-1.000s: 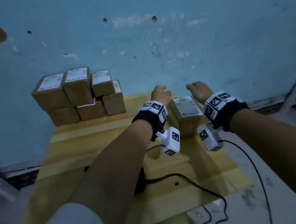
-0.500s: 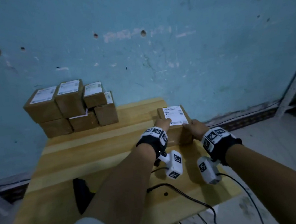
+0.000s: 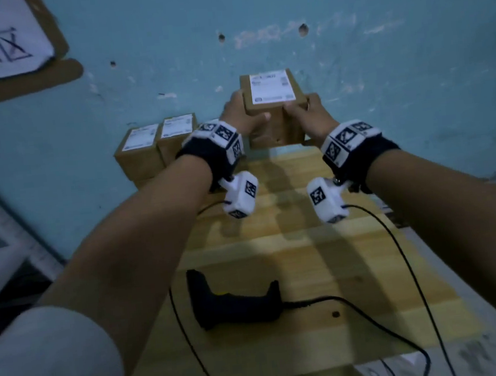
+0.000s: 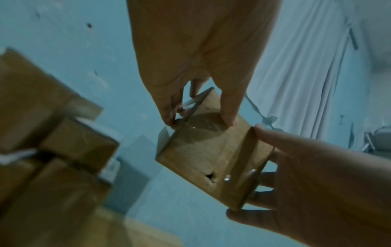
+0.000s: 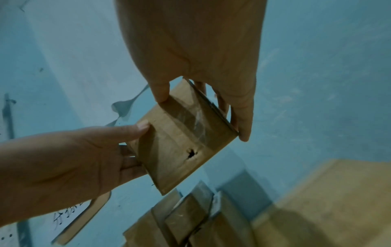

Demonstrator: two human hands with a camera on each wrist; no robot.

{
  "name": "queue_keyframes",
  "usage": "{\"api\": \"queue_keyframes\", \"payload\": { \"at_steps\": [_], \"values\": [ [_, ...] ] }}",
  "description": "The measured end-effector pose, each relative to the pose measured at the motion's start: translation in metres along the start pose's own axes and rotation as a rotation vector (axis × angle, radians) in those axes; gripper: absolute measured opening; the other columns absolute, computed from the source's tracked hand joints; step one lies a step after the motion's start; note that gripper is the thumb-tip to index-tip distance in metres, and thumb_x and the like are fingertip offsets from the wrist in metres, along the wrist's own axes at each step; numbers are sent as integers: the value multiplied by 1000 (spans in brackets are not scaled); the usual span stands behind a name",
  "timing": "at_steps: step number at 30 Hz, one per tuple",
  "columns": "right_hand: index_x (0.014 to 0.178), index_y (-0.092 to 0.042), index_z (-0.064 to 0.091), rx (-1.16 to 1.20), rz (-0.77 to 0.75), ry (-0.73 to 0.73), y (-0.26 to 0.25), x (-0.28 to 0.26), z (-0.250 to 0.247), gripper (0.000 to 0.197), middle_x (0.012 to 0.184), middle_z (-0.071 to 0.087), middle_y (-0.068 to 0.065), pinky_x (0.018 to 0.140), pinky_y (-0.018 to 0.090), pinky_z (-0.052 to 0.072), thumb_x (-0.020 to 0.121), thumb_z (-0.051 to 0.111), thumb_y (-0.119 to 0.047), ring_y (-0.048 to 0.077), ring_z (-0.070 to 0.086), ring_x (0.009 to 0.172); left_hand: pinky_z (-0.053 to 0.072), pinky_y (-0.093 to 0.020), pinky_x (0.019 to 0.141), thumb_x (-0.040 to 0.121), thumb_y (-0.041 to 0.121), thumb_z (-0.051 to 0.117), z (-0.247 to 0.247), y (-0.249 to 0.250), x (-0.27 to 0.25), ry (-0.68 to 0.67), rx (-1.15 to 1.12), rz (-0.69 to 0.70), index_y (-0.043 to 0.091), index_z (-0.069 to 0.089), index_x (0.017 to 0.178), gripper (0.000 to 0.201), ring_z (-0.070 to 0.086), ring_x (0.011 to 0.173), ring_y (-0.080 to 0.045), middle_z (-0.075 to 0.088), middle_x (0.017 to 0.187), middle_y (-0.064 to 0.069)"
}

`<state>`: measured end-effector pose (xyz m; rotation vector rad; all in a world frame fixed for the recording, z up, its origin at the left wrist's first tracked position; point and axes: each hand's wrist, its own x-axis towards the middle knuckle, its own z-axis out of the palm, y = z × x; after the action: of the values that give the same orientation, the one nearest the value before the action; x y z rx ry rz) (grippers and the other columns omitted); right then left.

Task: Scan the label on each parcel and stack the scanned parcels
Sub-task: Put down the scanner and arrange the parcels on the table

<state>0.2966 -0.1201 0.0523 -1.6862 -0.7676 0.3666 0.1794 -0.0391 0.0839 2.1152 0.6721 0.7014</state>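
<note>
Lifted now off the tabletop (image 3: 291, 244), the parcel (image 3: 274, 115) sits clamped between both hands (image 3: 244, 117) (image 3: 309, 115); lower it level onto the stack (image 3: 157, 145).

Dim room: pitted blue wall (image 3: 379, 54) behind wooden table (image 3: 323, 256).

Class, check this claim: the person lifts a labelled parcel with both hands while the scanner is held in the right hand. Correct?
Not quite. The scanner lies on the table, unheld, as the head view shows. Both the left hand and right hand do lift the labelled parcel.
</note>
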Motion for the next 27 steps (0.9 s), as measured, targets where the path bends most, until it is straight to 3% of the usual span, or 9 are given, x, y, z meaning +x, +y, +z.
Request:
{"api": "queue_keyframes", "payload": {
  "at_steps": [2, 4, 7, 11, 15, 20, 25, 27],
  "values": [
    [133, -8, 32, 29, -9, -26, -13, 6, 18, 49, 114, 48, 5, 80, 34, 45, 95, 48, -34, 23, 51, 101, 40, -35, 105, 83, 17, 67, -20, -13, 9, 35, 117, 32, 4, 32, 140, 68, 46, 128, -27, 45, 142, -14],
    [133, -9, 31, 55, -12, -52, -22, 12, 35, 49, 125, 51, 13, 93, 44, 47, 94, 49, -34, 29, 54, 111, 40, -33, 105, 82, 24, 66, -37, -25, 17, 60, 162, 59, 5, 34, 140, 69, 47, 127, -26, 46, 141, -12],
    [135, -9, 30, 50, -16, -89, -31, 22, 58, 49, 135, 48, 17, 100, 51, 45, 95, 48, -31, 32, 53, 117, 39, -32, 104, 88, 22, 61, -54, -43, 24, 108, 220, 44, 9, 36, 140, 59, 48, 127, -25, 49, 140, -10],
    [139, -11, 29, 62, -13, -131, -37, 36, 81, 51, 139, 46, 15, 102, 50, 43, 95, 48, -28, 33, 50, 123, 27, -34, 108, 92, 36, 52, -73, -60, 39, 166, 414, 17, 20, 33, 140, 54, 45, 129, -28, 49, 141, -5],
    [140, -10, 33, 91, -25, -150, -40, 51, 94, 47, 140, 47, 14, 104, 47, 43, 97, 46, -22, 31, 49, 125, 21, -36, 108, 94, 41, 46, -83, -70, 58, 179, 504, 5, 18, 32, 140, 53, 46, 129, -28, 50, 140, -6],
    [139, -13, 36, 93, -34, -171, -37, 68, 109, 43, 138, 49, 12, 99, 38, 45, 97, 44, -22, 27, 51, 122, 24, -30, 104, 95, 37, 46, -91, -88, 77, 209, 508, 7, 16, 33, 139, 51, 45, 130, -24, 48, 142, -5],
    [139, -14, 35, 140, -22, -172, -18, 84, 130, 46, 137, 50, 12, 100, 43, 47, 95, 49, -21, 28, 53, 117, 38, -28, 101, 84, 36, 56, -90, -113, 96, 86, 302, 27, 6, 34, 140, 68, 47, 128, -25, 43, 143, -11],
    [137, -16, 38, 142, -17, -167, -11, 91, 135, 46, 135, 52, 12, 101, 46, 46, 94, 52, -24, 29, 55, 116, 39, -23, 96, 88, 29, 58, -88, -124, 103, 89, 271, 16, 4, 36, 139, 61, 49, 126, -25, 45, 142, -12]
  ]
}}
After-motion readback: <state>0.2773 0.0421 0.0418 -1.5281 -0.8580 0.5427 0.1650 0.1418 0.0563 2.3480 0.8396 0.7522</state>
